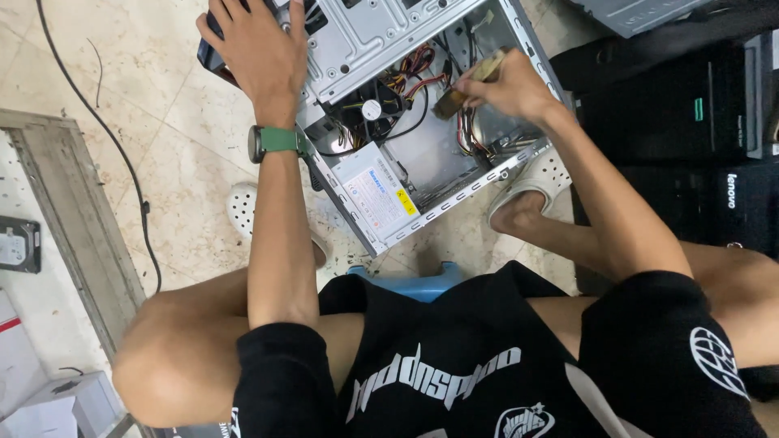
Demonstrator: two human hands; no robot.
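1. At the far left a flat wooden frame (77, 219) lies on the mottled stone floor (182, 174), and a thin black cable (114, 138) curves past it. Bare floor lies between the cable and the case.
2. The left hand (256, 53), with a green watch band (277, 139) at the wrist, lies flat on the top left edge of the open computer case (365, 36). Its grip is spread, fingers splayed over the grey sheet metal and a dark edge; I cannot tell whether it clasps anything.
3. The case rests tilted on the floor, open side up. Inside sit a boxy silver power supply (377, 199), a round black fan (371, 109) and bundled coloured wires (418, 69).
4. The right hand (507, 85) reaches over the case's right rim, its grip pinching a wooden-handled brush (462, 89) whose bristles dip among the wires.
5. White perforated clogs (540, 174) flank the case; black computer towers (690, 105) crowd the right edge.
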